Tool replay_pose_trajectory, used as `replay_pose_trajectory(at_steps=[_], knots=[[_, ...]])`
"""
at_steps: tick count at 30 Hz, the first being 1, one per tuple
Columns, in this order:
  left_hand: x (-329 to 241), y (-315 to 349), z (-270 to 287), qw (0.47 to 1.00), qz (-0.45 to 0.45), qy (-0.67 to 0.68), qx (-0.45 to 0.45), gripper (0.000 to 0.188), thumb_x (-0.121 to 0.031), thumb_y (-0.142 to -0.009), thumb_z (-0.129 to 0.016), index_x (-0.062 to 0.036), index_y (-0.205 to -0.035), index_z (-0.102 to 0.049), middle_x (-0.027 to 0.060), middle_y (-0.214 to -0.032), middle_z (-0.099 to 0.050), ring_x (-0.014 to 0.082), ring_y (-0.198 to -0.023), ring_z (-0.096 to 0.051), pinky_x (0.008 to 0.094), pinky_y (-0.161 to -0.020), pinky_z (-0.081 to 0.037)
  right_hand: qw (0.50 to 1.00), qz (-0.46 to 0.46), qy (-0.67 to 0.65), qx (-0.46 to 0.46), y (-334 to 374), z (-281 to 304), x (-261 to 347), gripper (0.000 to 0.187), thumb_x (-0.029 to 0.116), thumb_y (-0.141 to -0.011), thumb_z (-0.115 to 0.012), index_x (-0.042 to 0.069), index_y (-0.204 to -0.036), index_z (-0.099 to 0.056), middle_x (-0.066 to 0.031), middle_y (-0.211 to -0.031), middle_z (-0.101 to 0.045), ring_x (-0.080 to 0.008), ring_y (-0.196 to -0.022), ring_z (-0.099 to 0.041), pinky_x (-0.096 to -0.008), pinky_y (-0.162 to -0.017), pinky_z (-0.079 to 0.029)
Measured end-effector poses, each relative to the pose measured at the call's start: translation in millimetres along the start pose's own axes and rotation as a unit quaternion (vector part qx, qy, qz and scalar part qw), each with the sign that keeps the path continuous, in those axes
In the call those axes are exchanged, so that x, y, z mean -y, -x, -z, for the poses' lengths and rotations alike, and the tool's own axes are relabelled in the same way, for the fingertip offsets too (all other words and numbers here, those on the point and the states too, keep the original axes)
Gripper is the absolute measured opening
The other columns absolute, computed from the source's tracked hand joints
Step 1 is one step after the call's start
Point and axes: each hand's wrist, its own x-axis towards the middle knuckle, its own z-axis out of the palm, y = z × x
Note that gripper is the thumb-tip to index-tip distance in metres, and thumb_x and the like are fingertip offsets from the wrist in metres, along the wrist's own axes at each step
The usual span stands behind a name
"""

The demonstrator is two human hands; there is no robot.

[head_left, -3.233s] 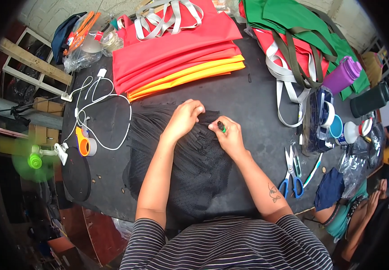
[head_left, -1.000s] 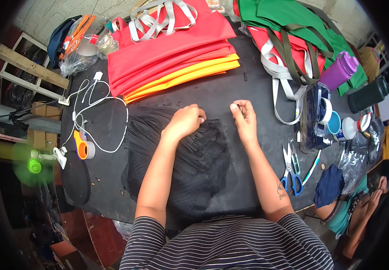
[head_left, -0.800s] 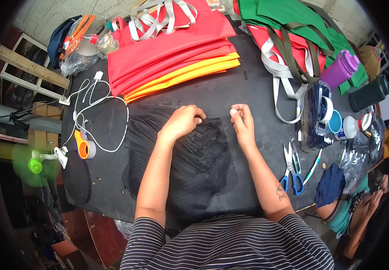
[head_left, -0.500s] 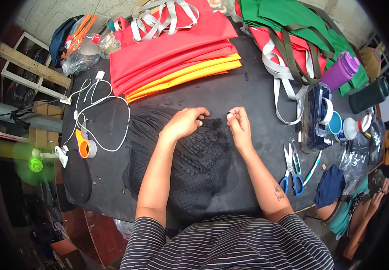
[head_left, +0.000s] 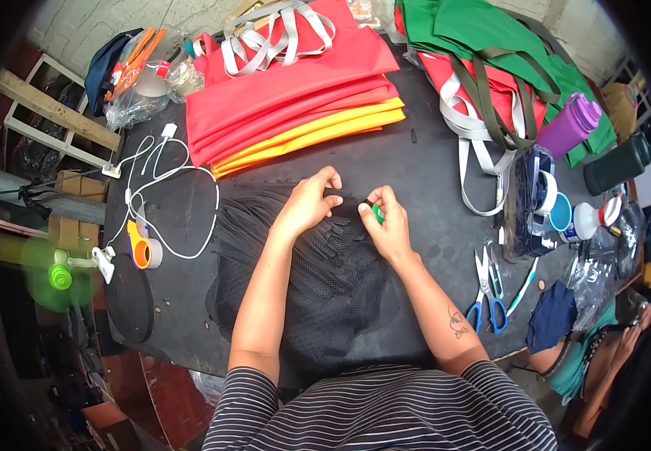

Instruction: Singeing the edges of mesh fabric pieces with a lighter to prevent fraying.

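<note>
A pleated black mesh fabric (head_left: 318, 278) lies on the dark table (head_left: 415, 161) in front of me. My left hand (head_left: 309, 201) presses down on the fabric's top edge, fingers pinching the folds. Close beside it, my right hand (head_left: 387, 223) grips a small green object (head_left: 377, 213) at the same edge. Both hands nearly touch.
Folded red, orange and yellow bags (head_left: 295, 105) lie behind the fabric, green bags with straps (head_left: 491, 45) at the back right. Blue scissors (head_left: 487, 289), a purple bottle (head_left: 570, 124), white cables (head_left: 163, 192), tape rolls (head_left: 143, 252) and a green fan (head_left: 58, 274) surround the work. Another person sits at lower right (head_left: 603, 353).
My right hand, which was raised away over the bare table a second ago, has come back down left to the fabric's top edge beside my left hand.
</note>
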Motion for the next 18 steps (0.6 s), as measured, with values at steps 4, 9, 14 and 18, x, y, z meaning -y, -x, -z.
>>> replay_pose_trajectory(at_steps=[4,9,14,18], knots=[[3.2,-8.0,-0.8,0.996,0.027,0.088,-0.006,0.018,-0.001,-0.080,-0.068,0.0013,-0.092,-0.054,0.0113,-0.084,-0.065,0.0130,-0.060,-0.063,0.0298,-0.055,-0.049,0.998,0.016,0.041,-0.033,-7.1,-6.7,-1.9,0.034,0.020,-0.079,-0.069,0.005,-0.100,-0.047,-0.0108,-0.083,-0.059,-0.0273,-0.072,-0.062,-0.0383,-0.066,-0.051],[0.3,-14.7,-3.9,0.997,0.034,0.061,-0.034,0.016,0.003,-0.080,-0.069,0.0024,-0.087,-0.055,0.0057,-0.079,-0.061,0.0102,-0.056,-0.059,0.0259,-0.051,-0.048,0.996,-0.003,0.083,-0.030,-17.7,-6.0,5.3,0.039,0.018,-0.075,-0.069,0.006,-0.104,-0.045,-0.0107,-0.084,-0.057,-0.0296,-0.072,-0.061,-0.0407,-0.065,-0.051],[2.9,-19.0,-7.5,0.997,0.020,0.049,-0.054,0.016,0.002,-0.079,-0.071,0.0027,-0.084,-0.055,0.0051,-0.076,-0.060,0.0101,-0.056,-0.060,0.0261,-0.051,-0.048,0.994,0.009,0.102,-0.034,-27.3,-8.1,7.3,0.041,0.016,-0.075,-0.067,0.005,-0.107,-0.044,-0.0117,-0.084,-0.057,-0.0319,-0.074,-0.062,-0.0431,-0.066,-0.051],[4.4,-19.5,-7.2,0.997,0.020,0.050,-0.052,0.016,0.001,-0.078,-0.071,0.0030,-0.083,-0.056,0.0079,-0.076,-0.062,0.0136,-0.058,-0.062,0.0282,-0.052,-0.050,0.994,0.000,0.110,-0.021,-28.8,-9.4,4.7,0.043,0.013,-0.076,-0.066,0.005,-0.111,-0.042,-0.0089,-0.082,-0.055,-0.0257,-0.072,-0.060,-0.0385,-0.067,-0.050]])
